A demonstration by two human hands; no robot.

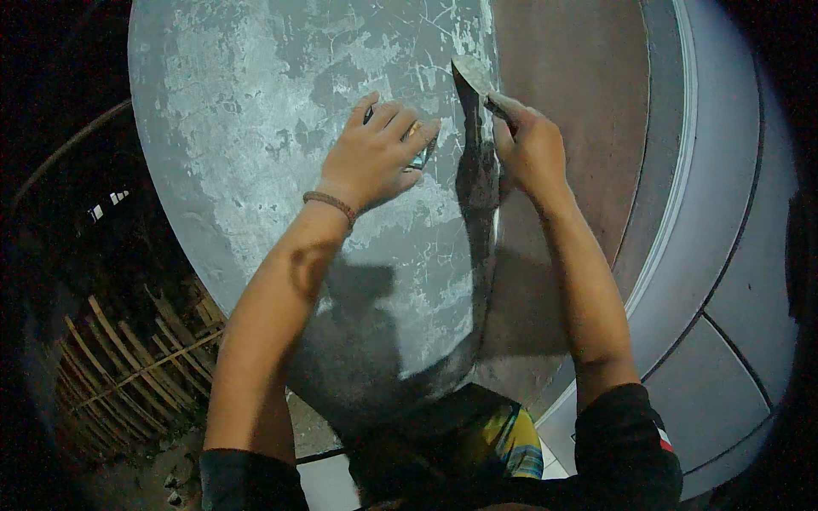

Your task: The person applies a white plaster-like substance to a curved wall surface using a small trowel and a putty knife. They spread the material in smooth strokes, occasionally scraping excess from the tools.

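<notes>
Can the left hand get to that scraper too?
Probably yes. The left hand is close to the scraper, with only wall seemingly between them, but it's holding a small object, and the right hand already grips the scraper.

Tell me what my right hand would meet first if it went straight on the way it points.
Probably the patchy grey wall: your right hand points up and left, with the scraper leading. Whether its blade already touches is hard to tell.

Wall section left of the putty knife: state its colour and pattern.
The wall section is grey with pale blotches and thin whitish lines; head view.
</notes>
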